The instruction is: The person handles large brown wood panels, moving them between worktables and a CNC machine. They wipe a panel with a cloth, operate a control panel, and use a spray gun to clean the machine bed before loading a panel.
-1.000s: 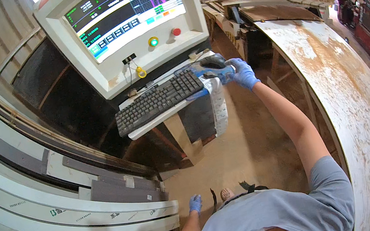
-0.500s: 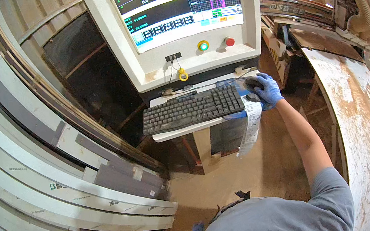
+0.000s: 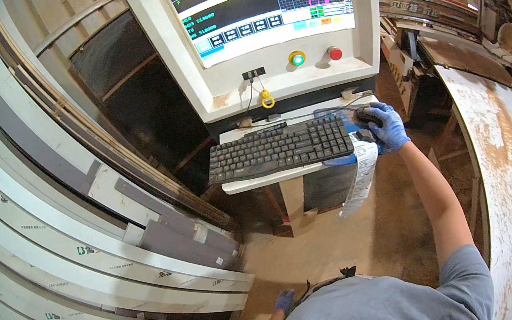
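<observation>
Here the blue-gloved right hand (image 3: 389, 126) grasps the black computer mouse (image 3: 366, 117) at the right of the black keyboard (image 3: 279, 147); next likely calls for small cursor moves. The left hand (image 3: 284, 301) hangs released, near.

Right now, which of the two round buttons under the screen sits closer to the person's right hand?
The red button, right of the lit green button, is closer; the right hand, in a blue glove, rests on the mouse below it.
</observation>
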Available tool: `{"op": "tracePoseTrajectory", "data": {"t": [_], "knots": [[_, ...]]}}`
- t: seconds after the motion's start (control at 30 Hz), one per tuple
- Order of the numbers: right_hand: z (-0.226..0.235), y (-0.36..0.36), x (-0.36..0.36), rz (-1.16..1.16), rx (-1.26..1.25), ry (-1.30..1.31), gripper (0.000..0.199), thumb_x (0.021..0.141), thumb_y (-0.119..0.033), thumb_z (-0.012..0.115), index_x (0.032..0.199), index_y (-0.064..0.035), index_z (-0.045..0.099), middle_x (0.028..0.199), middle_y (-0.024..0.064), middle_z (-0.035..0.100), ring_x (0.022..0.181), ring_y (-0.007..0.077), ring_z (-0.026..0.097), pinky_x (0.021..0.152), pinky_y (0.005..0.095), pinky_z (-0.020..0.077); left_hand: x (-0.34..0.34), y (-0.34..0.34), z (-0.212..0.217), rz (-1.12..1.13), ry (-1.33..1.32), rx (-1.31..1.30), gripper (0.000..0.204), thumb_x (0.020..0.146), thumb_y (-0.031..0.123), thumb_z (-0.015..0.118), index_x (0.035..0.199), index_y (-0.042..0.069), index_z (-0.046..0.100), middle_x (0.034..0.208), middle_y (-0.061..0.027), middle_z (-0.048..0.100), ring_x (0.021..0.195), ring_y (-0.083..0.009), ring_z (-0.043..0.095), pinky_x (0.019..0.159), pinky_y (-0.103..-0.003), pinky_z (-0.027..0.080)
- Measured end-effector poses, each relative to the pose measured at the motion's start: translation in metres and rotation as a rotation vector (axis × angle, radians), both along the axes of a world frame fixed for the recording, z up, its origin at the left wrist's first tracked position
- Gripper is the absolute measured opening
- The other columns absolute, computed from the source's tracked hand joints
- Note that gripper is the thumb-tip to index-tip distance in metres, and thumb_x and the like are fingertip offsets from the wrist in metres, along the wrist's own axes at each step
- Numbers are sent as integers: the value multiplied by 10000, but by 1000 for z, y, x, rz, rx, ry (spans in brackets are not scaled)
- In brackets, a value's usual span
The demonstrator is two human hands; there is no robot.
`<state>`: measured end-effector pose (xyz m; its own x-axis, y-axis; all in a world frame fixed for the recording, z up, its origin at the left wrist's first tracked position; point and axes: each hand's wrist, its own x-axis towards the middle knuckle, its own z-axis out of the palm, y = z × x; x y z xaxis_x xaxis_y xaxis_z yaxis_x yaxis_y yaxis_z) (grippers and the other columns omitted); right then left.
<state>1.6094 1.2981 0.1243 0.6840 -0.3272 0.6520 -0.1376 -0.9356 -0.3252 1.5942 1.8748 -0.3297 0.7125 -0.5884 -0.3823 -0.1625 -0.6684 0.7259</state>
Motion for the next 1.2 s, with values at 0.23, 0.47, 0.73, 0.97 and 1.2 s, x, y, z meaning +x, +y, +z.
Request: {"op": "tracePoseTrajectory", "data": {"t": [0.23, 0.47, 0.73, 0.97, 1.2], "knots": [[10, 9, 0, -14, -28, 0, 376, 690, -104, 677, 1060, -159, 633, 1138, 124, 563, 1019, 331, 536, 896, 398, 441, 10, 19, -9, -215, -128, 152, 397, 869, 382, 532, 984, 10, 613, 951, -168, 618, 884, -259, 578, 693, -374, 484], [9, 6, -4, -5, -40, 0, 368, 702, -115, 666, 1066, -157, 632, 1133, 132, 563, 1021, 334, 531, 895, 398, 437, 2, 25, -7, -237, -21, 259, 367, 841, 375, 513, 1015, 69, 617, 1045, -156, 609, 980, -319, 559, 821, -402, 448], [6, 5, 2, 6, -33, -9, 365, 696, -103, 666, 1057, -141, 632, 1135, 132, 559, 1024, 340, 525, 903, 399, 431, -3, 17, -10, -471, -410, 458, 382, 834, 364, 475, 1109, 125, 590, 1223, -131, 540, 1131, -326, 491, 940, -410, 403], [5, 4, -4, 0, -37, -31, 373, 696, -107, 673, 1064, -136, 624, 1127, 141, 557, 1024, 346, 523, 906, 399, 429, 4, -3, 45, -372, -2, 469, 377, 848, 364, 473, 1089, 105, 601, 1195, -141, 556, 1105, -334, 508, 938, -430, 398], [-2, 1, 3, 26, -1, -72, 363, 721, -93, 681, 1077, -101, 614, 1135, 162, 544, 1036, 347, 521, 910, 385, 428, -4, 5, 11, 5, 87, 445, 400, 891, 384, 435, 1039, 62, 622, 1118, -188, 588, 1061, -378, 527, 899, -451, 405]]}}
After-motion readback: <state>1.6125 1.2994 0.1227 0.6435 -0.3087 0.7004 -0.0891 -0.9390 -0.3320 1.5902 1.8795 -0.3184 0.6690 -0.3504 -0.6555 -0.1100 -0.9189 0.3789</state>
